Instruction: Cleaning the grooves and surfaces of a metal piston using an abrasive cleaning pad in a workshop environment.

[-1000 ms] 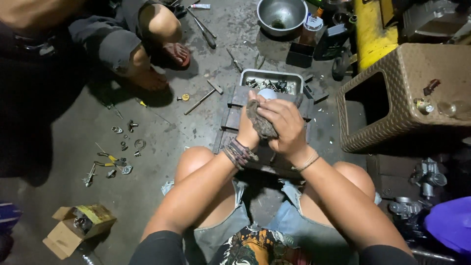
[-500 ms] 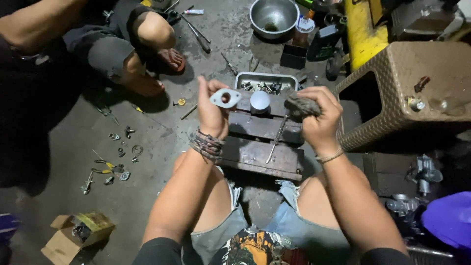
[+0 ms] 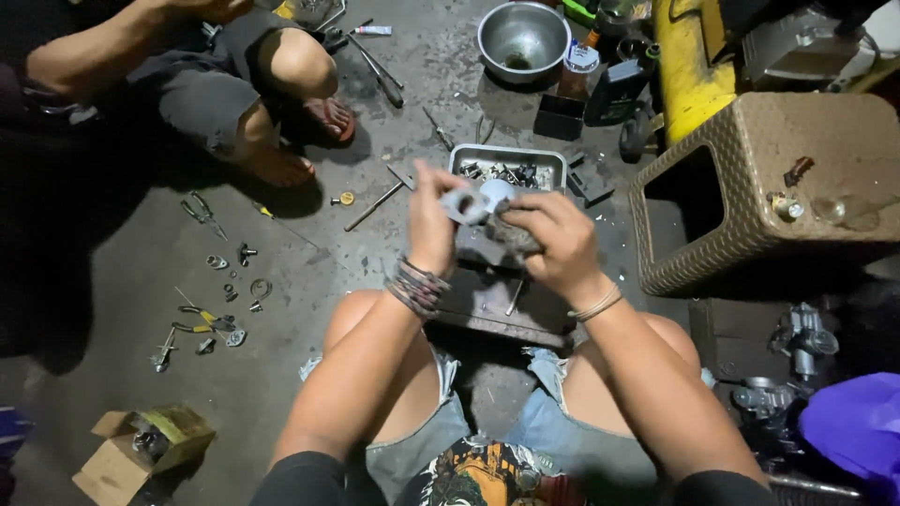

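Hands, both raised close together over the lap, above a dark metal block (image 3: pixel 497 305) that lies on the floor between the knees.

Left hand (image 3: pixel 429 225): fingers closed in a pinch on a small grey metal flange (image 3: pixel 463 203) with a round hole, held upright at fingertip level. Braided bands circle the wrist.

Right hand (image 3: pixel 555 242): fingers curled shut around a dark, grimy rag (image 3: pixel 511 234), which is pressed against the flange's right side. A thin band sits on the wrist.

Metal tray (image 3: pixel 508 155): rectangular, just beyond the hands on the concrete floor, filled with small bolts and parts.

Steel bowl (image 3: pixel 523 39): round, farther out past the tray, near a dark bottle (image 3: pixel 617 89) and a small white-capped container (image 3: pixel 579 64).

Wicker stool (image 3: pixel 778 187): brown woven, to the right, with small fittings resting on its top; a yellow metal frame (image 3: pixel 689 66) stands behind it.

Loose tools: pliers (image 3: pixel 202 323) with yellow handles, rings and small nuts scattered on the floor to the left; a screwdriver (image 3: pixel 373 206) lies near the tray.

Cardboard box (image 3: pixel 141 450): small, open, at lower left.

Carburettor-like engine parts (image 3: pixel 802 337): grey, at lower right, near a purple plastic object (image 3: pixel 858 422).

Second person: seated at upper left, bare foot (image 3: pixel 281 167) on the floor, well apart from the hands.
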